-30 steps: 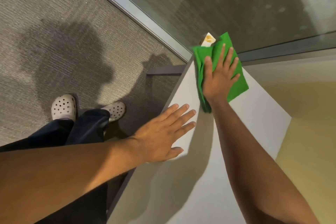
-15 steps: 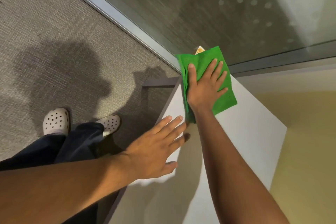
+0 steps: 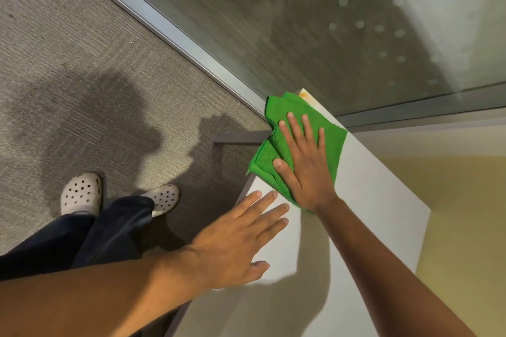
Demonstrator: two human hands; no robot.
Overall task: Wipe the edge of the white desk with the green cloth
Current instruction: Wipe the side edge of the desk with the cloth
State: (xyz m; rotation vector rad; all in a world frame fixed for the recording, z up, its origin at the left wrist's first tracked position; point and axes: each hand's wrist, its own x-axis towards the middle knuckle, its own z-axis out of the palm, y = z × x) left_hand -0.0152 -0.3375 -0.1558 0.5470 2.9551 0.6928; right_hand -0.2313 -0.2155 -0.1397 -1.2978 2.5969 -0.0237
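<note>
A green cloth [image 3: 332,135] lies over the left edge of the narrow white desk [image 3: 377,200], near its far corner, and part of it hangs past the edge. My right hand [image 3: 304,164] presses flat on the cloth, fingers spread and pointing away from me. My left hand [image 3: 238,243] rests flat on the desk just behind it, at the same edge, fingers apart and holding nothing. An orange stain [image 3: 304,94] shows on the desk's far corner, beyond the cloth.
A glass wall with a metal frame [image 3: 175,35] runs diagonally beyond the desk. A yellow wall [image 3: 465,227] borders the desk on the right. On the grey carpet [image 3: 82,63] to the left stand my legs in dark trousers and my perforated clogs [image 3: 82,194].
My right hand has slid the cloth back toward me along the desk's left edge, with more of it draped over the side. My left hand has stayed flat on the desk.
</note>
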